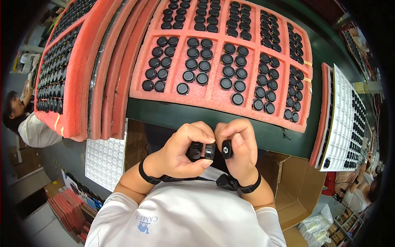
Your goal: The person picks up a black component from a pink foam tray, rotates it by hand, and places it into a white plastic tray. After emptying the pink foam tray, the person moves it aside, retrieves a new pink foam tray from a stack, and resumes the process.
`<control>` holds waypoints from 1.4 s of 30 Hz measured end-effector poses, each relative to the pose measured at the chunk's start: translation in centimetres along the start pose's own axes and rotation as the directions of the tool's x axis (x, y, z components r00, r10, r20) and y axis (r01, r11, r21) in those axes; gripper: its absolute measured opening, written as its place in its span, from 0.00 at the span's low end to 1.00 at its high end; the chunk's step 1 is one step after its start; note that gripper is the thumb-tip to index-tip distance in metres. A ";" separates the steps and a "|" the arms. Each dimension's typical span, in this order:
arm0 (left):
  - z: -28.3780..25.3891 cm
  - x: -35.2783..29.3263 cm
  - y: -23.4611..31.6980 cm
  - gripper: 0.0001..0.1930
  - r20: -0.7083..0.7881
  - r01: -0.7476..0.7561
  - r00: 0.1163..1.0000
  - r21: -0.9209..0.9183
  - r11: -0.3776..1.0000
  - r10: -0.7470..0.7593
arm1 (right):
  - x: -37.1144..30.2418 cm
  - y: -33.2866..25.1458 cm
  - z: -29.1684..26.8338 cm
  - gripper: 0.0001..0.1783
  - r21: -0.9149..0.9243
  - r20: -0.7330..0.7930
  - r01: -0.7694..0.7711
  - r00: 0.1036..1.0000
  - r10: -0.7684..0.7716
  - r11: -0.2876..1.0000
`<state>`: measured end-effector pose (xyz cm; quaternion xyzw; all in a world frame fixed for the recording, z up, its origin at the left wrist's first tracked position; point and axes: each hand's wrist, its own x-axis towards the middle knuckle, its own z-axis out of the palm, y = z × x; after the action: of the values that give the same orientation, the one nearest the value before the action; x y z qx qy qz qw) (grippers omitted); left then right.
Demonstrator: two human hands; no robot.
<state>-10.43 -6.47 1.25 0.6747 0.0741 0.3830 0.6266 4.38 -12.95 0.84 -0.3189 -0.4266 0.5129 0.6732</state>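
Observation:
Near my chest, in front of the table edge, my left hand (175, 150) is curled around short black cylindrical parts (210, 151); two of them show between thumb and fingers. Close beside it, my right hand (243, 152) is closed on a black rounded piece (226, 149) with a white mark on its face. The two hands are slightly apart. Both wrists wear black bands. Beyond them on the table lies a pink foam tray (212, 100), its compartments filled with pairs of black round caps (189, 76); the near middle compartments hold fewer.
Upright pink foam trays (78, 90) stand stacked at the left. A white moulded tray (339, 123) with black parts leans at the right. Below the dark green tabletop (164, 112) are an open cardboard box (294, 187) and a white tray (105, 162). Another person (35, 127) works at far left.

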 end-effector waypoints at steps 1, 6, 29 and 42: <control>0.0 0.1 0.1 0.21 0.005 -0.008 1.000 0.043 0.999 0.008 | 0.0 0.0 -0.1 0.11 -0.130 0.042 0.027 0.999 -0.022 0.991; -0.3 -0.2 0.3 0.21 -0.013 0.029 1.000 0.051 0.998 -0.028 | 0.4 -0.5 -0.2 0.16 -0.067 0.016 -0.031 0.999 0.032 0.997; 0.0 0.7 0.0 0.20 -0.034 0.141 0.990 0.073 0.987 -0.139 | 0.2 -2.2 -2.2 0.15 -0.612 0.123 0.195 0.981 -0.151 0.767; 2.2 2.8 -2.7 0.17 -0.041 0.383 0.923 -0.018 0.924 -0.383 | -5.0 -14.1 -15.6 0.11 -0.941 -0.337 -0.316 0.823 -0.456 0.126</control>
<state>-6.16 -6.02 0.21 0.6357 0.2164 0.2684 0.6907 23.76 -21.41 5.09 -0.7924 -0.4520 -0.0545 0.4059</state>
